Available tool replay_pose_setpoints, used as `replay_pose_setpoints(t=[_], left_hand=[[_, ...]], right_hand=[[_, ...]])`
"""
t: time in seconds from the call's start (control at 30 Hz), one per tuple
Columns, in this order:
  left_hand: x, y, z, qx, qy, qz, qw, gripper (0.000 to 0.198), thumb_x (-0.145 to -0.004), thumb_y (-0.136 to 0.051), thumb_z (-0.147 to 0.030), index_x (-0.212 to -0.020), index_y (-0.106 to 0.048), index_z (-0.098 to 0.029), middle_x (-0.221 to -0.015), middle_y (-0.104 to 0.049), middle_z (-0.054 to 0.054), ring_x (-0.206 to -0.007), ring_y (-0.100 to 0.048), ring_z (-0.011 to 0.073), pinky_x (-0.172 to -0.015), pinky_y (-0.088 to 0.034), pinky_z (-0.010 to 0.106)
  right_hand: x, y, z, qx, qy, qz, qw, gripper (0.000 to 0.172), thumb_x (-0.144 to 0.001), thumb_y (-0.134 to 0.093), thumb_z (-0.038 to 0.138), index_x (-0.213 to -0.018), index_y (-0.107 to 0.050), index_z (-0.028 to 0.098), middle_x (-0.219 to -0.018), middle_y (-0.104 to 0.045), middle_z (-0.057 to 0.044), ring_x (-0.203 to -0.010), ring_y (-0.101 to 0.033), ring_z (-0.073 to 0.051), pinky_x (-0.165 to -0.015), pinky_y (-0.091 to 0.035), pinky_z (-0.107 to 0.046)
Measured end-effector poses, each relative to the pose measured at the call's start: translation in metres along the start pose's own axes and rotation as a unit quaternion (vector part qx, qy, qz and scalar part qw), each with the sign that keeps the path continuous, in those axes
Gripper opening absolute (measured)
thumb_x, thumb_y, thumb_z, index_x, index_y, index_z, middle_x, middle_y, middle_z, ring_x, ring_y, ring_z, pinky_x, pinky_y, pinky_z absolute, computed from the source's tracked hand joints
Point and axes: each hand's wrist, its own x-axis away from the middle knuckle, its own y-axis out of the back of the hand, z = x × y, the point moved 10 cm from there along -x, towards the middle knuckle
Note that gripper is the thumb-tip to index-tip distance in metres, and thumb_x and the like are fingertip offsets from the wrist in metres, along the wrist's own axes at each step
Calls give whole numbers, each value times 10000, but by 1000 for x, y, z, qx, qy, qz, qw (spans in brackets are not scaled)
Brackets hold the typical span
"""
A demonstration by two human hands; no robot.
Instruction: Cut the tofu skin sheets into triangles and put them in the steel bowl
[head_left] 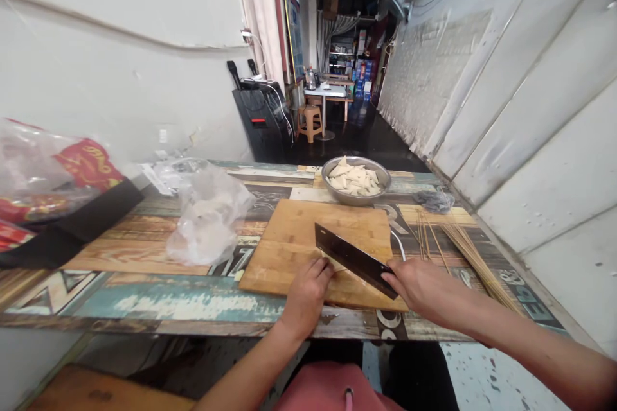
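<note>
A dark cleaver [351,258] is held by its handle in my right hand [413,281], its blade slanting over the wooden cutting board [289,231]. Under the blade's near side lies a pale flat piece of food [338,266], mostly hidden. My left hand [308,286] rests on the front of the board, with bent fingertips pressing on the left end of that piece. Behind the board, a metal bowl [357,198] holds several pale triangular pieces [354,177].
Thin wooden skewers [475,263] lie at the right, near a crumpled grey plastic bag [434,200]. Left of the board sits a translucent plastic bag [209,215]. A black box [81,231] with red packages stands at the far left of the patterned table [183,300].
</note>
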Motion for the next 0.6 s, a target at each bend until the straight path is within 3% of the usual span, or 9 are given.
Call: replay_pose_setpoints(t=[0.17, 0.27, 0.37, 0.47, 0.53, 0.6], left_hand=[[0, -3, 0, -14, -13, 7, 1000, 292, -884, -359, -121, -1079, -577, -131, -1090, -579, 131, -1004, -516, 223, -864, -473, 377], [-3, -2, -2, -15, -13, 27, 999, 273, -882, -376, -125, -1058, -584, -144, -1075, -582, 130, -994, -525, 222, -849, -472, 381], [-10, 2, 2, -9, 12, 60, 998, 229, -891, -386, -164, -958, -605, -160, -996, -599, 105, -942, -543, 209, -822, -472, 367], [-23, 8, 8, -22, 20, 98, 995, 211, -867, -454, -227, -1022, -588, -175, -1073, -569, 108, -1027, -514, 228, -877, -437, 383], [-34, 8, 14, -25, 12, 142, 989, 373, -805, -541, -261, -1174, -521, -210, -1206, -509, 113, -1153, -442, 256, -955, -378, 408], [-43, -1, 20, -15, 10, 221, 975, 480, -729, -611, -287, -1197, -510, -253, -1243, -499, 90, -1185, -423, 267, -976, -353, 396]], right_hand=[[-14, -13, 10, 23, -2, 23, 999, 355, -922, -331, 294, -766, -603, 128, -667, -659, -130, -589, -632, -216, -472, -302, -256], [-15, -17, 13, 1, -5, -31, 999, 346, -931, -315, 301, -817, -595, 134, -688, -669, -114, -607, -635, -209, -494, -318, -252], [-2, -15, -4, -80, -53, -114, 989, 346, -943, -284, 323, -882, -572, 140, -722, -671, -92, -647, -636, -201, -543, -352, -250], [20, -12, -28, -159, -103, -175, 966, 353, -940, -274, 340, -905, -561, 137, -733, -664, -91, -672, -628, -205, -567, -364, -256], [32, -13, -39, -193, -122, -187, 956, 370, -935, -269, 358, -865, -561, 143, -680, -646, -77, -618, -610, -194, -557, -359, -258], [40, -19, -44, -222, -133, -179, 949, 386, -935, -255, 371, -819, -554, 156, -594, -612, -48, -536, -579, -177, -549, -357, -259]])
